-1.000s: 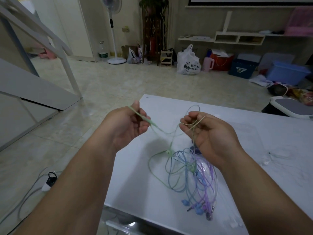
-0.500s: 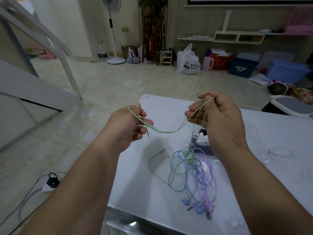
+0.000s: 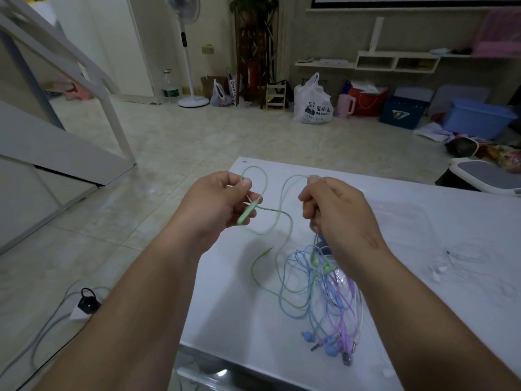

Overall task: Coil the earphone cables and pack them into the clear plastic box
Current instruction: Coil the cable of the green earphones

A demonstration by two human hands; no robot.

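The left hand (image 3: 220,201) pinches the green earphone cable (image 3: 282,213) at its remote; the right hand (image 3: 338,213) curls around the same cable. Below the right hand, blue and purple earphones (image 3: 332,303) lie tangled on the white table (image 3: 239,320).

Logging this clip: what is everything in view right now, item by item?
green earphone: one, green, held above the table between both hands
other earphones: tangled pile, count unclear, blue and purple, on the table below the right hand
table: one, white, in front
fan: one, white, back wall
bag: one, white, floor at back
bottle: one, clear, left of the fan
bin: one, light blue, floor at far right
power strip: one, white with black plug, floor at left
left hand: pinches the green earphone
right hand: pinches its cable
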